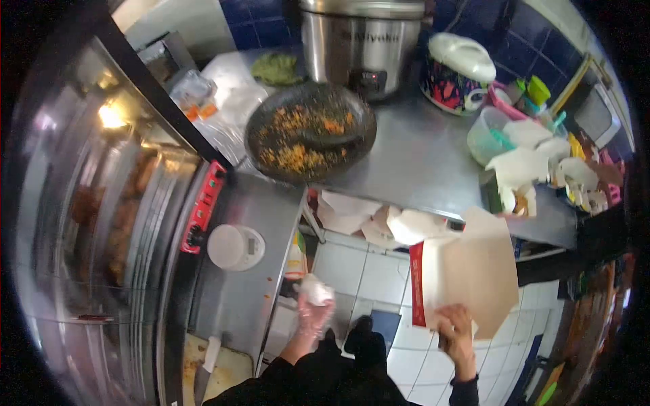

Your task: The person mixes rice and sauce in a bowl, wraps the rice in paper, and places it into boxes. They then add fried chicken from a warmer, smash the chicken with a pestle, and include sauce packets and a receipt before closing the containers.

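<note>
An unfolded cardboard food box (pixel 484 274), brown inside with a red printed side, is held at its lower edge by my right hand (pixel 457 335), its fingers closed on the card. To the left, my left hand (pixel 315 318) has its fingers wrapped round a small white bundle (pixel 315 289); a clear plastic glove appears to cover this hand. Both hands are over the tiled floor, well apart. Left of my left hand, a white kitchen scale (pixel 233 247) sits on the steel counter (pixel 237 308).
A black pan (pixel 271 111) with orange-brown food bits, a steel rice cooker (pixel 362 51) and a patterned pot (pixel 453 74) stand on the back counter. A heated display cabinet (pixel 101 203) fills the left. A knife (pixel 207 365) lies on a cutting board (pixel 233 375).
</note>
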`<control>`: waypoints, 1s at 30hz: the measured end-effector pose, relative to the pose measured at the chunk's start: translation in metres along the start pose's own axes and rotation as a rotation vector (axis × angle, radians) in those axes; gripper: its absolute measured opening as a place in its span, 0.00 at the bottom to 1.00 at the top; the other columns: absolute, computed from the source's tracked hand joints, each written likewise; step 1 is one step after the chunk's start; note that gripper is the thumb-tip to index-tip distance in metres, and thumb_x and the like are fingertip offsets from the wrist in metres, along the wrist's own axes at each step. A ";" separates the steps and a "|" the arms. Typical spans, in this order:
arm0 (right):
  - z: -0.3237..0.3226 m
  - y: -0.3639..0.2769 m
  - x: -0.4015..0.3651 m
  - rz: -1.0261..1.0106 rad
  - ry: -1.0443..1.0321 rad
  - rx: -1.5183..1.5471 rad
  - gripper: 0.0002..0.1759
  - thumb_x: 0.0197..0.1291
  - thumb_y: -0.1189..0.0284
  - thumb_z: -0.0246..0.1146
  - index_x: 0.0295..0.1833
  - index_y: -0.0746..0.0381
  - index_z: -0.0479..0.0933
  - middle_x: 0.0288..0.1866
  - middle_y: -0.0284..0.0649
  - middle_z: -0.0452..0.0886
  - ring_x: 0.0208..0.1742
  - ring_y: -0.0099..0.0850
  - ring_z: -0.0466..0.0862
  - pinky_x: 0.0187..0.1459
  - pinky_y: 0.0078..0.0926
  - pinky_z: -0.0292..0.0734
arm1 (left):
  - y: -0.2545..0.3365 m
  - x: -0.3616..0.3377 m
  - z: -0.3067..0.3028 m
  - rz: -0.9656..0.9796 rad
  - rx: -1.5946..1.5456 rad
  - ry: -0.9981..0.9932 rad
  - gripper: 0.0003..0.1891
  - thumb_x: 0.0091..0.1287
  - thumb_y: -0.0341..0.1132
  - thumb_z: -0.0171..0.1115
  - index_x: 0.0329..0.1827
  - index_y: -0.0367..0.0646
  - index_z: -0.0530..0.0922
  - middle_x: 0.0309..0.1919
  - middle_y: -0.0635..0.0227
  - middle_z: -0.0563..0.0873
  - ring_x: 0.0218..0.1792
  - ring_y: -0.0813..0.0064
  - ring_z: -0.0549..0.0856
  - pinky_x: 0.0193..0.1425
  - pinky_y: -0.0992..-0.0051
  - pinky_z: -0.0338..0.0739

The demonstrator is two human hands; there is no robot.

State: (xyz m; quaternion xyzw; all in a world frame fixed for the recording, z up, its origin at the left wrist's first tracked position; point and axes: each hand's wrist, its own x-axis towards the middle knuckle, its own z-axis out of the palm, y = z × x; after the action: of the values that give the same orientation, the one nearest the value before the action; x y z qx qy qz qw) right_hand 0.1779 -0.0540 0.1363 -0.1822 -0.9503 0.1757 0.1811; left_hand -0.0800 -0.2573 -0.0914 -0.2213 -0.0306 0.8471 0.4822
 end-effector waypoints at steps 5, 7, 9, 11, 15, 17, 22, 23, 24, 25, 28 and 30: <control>-0.004 0.105 0.130 -0.241 -0.098 -0.147 0.07 0.43 0.79 0.60 0.32 0.61 0.73 0.46 0.42 0.76 0.54 0.44 0.73 0.62 0.51 0.64 | -0.094 0.087 0.206 -0.481 0.100 -0.291 0.32 0.55 0.50 0.69 0.60 0.45 0.71 0.66 0.55 0.64 0.64 0.55 0.68 0.56 0.57 0.75; 0.004 0.154 0.181 -0.343 -0.171 -0.185 0.07 0.45 0.80 0.58 0.32 0.59 0.74 0.48 0.41 0.74 0.57 0.43 0.71 0.65 0.52 0.60 | -0.121 0.142 0.220 -0.539 0.192 -0.465 0.32 0.54 0.49 0.70 0.59 0.43 0.71 0.67 0.55 0.63 0.65 0.54 0.67 0.58 0.55 0.74; 0.004 0.193 0.226 -0.438 -0.182 -0.255 0.04 0.46 0.77 0.58 0.29 0.58 0.76 0.49 0.41 0.74 0.57 0.44 0.71 0.65 0.51 0.59 | -0.134 0.241 0.207 -0.205 0.710 -0.758 0.30 0.53 0.49 0.71 0.57 0.46 0.73 0.65 0.57 0.67 0.62 0.57 0.71 0.63 0.56 0.69; 0.003 0.224 0.247 -0.390 -0.241 -0.243 0.02 0.46 0.74 0.59 0.26 0.58 0.77 0.48 0.41 0.74 0.56 0.45 0.71 0.63 0.50 0.60 | -0.158 0.275 0.251 0.339 1.567 -0.799 0.27 0.53 0.49 0.70 0.54 0.49 0.75 0.54 0.59 0.75 0.54 0.58 0.76 0.59 0.57 0.71; 0.001 0.259 0.287 -0.242 -0.297 -0.283 0.04 0.47 0.74 0.61 0.26 0.57 0.81 0.47 0.44 0.76 0.54 0.46 0.71 0.59 0.47 0.62 | -0.200 0.327 0.328 0.430 2.682 -0.525 0.29 0.47 0.48 0.69 0.53 0.46 0.74 0.42 0.60 0.81 0.47 0.57 0.81 0.49 0.61 0.76; 0.008 0.278 0.295 -0.313 -0.288 -0.238 0.04 0.42 0.75 0.63 0.28 0.57 0.82 0.47 0.45 0.76 0.54 0.47 0.71 0.59 0.45 0.62 | -0.222 0.413 0.277 -0.165 3.005 -0.411 0.26 0.49 0.42 0.66 0.52 0.44 0.73 0.43 0.57 0.80 0.47 0.56 0.81 0.49 0.59 0.76; -0.005 0.249 0.313 -0.269 -0.345 -0.330 0.13 0.43 0.80 0.60 0.38 0.64 0.80 0.45 0.49 0.76 0.53 0.45 0.73 0.59 0.43 0.64 | -0.197 0.406 0.260 0.944 2.851 -0.608 0.21 0.52 0.36 0.62 0.50 0.41 0.74 0.45 0.54 0.80 0.48 0.55 0.80 0.53 0.57 0.75; -0.007 0.241 0.326 -0.246 -0.349 -0.300 0.14 0.43 0.81 0.59 0.40 0.65 0.79 0.44 0.50 0.76 0.52 0.46 0.73 0.58 0.42 0.64 | -0.190 0.378 0.266 1.274 2.679 -0.657 0.20 0.53 0.35 0.61 0.50 0.41 0.74 0.45 0.54 0.80 0.49 0.55 0.80 0.53 0.57 0.74; -0.010 0.232 0.335 -0.220 -0.354 -0.271 0.16 0.44 0.82 0.58 0.42 0.66 0.78 0.44 0.50 0.77 0.52 0.47 0.74 0.58 0.42 0.65 | -0.184 0.350 0.271 1.579 2.474 -0.699 0.20 0.53 0.34 0.61 0.50 0.40 0.75 0.46 0.53 0.80 0.49 0.55 0.79 0.54 0.57 0.74; -0.020 0.181 0.359 -0.175 -0.208 -0.058 0.18 0.46 0.82 0.54 0.47 0.68 0.76 0.44 0.53 0.77 0.49 0.52 0.75 0.57 0.42 0.67 | -0.174 0.326 0.276 1.858 2.244 -0.738 0.19 0.54 0.33 0.60 0.50 0.40 0.75 0.46 0.53 0.80 0.50 0.55 0.79 0.55 0.57 0.74; -0.028 0.007 0.434 -0.422 0.015 0.375 0.17 0.56 0.80 0.57 0.52 0.66 0.75 0.53 0.49 0.77 0.56 0.47 0.75 0.58 0.38 0.68 | -0.137 0.267 0.284 1.177 2.242 -0.520 0.25 0.55 0.35 0.61 0.57 0.40 0.70 0.54 0.52 0.75 0.57 0.53 0.74 0.63 0.56 0.66; -0.015 -0.100 0.464 -0.704 0.140 0.410 0.17 0.58 0.80 0.57 0.55 0.64 0.74 0.58 0.49 0.74 0.59 0.45 0.74 0.60 0.37 0.67 | -0.098 0.204 0.273 1.219 2.124 -0.429 0.25 0.54 0.33 0.62 0.57 0.41 0.69 0.55 0.53 0.74 0.58 0.53 0.73 0.63 0.56 0.66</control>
State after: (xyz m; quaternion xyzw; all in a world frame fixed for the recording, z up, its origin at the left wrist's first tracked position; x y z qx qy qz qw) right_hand -0.2471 0.0531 0.3194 0.1825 -0.8854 0.2758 0.3268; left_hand -0.2006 0.0084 0.1102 0.4430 0.6993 0.5572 -0.0642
